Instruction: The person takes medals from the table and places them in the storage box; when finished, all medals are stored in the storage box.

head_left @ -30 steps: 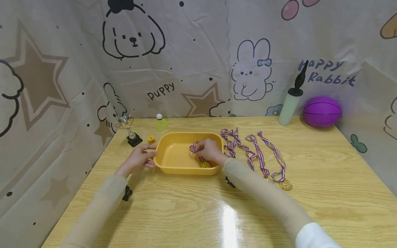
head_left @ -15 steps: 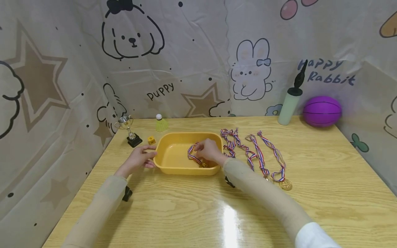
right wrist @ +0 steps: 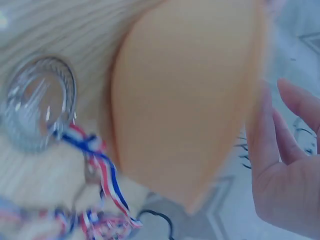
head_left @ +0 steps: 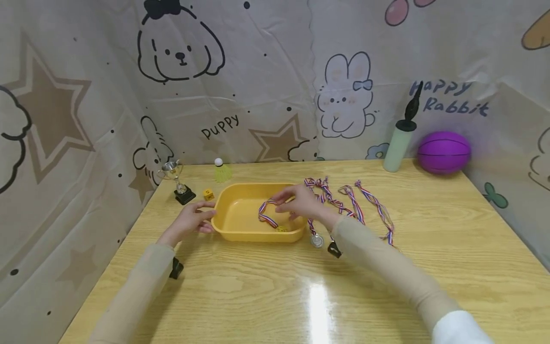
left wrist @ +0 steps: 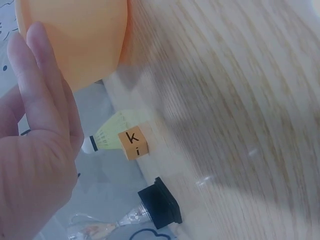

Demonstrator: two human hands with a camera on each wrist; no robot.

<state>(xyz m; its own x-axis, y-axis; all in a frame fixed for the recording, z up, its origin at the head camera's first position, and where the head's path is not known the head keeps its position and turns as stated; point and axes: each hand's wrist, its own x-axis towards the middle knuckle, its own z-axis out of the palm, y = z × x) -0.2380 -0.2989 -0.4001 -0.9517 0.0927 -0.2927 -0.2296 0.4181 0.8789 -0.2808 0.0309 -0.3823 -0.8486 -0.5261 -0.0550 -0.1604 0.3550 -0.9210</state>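
**One medal in the tray, three on the table**

So far, one medal [head_left: 275, 220] lies inside the yellow tray [head_left: 234, 224]: its gold disc rests on the tray floor near the front wall and its striped ribbon loops up toward the back. The right hand [head_left: 301, 203] hangs just above the tray's right rim, directly over that ribbon's upper end. Its fingers look loosely spread, and the right wrist view shows them straight with nothing between them, so I judge the hand has no hold on the ribbon, though the head view is too small to rule out a light touch.

The left hand [head_left: 193, 220] rests against the tray's left wall, fingers straight along the plastic and not curled round the rim, as the left wrist view [left wrist: 35, 145] shows; it seems to steady the tray.

Just to the right of the right hand, the other medals [head_left: 343, 205] lie on the table [head_left: 275, 296] with ribbons stretched side by side. A silver disc [head_left: 316, 241] sits nearest, just outside the tray's front right corner. I count about three ribbons there.

By my reading, roughly a quarter is done: one medal placed, the rest to be lifted in.

Behind the left hand stand a small trophy [head_left: 177, 180], a yellow letter cube [head_left: 208, 194] and a shuttlecock [head_left: 221, 171].
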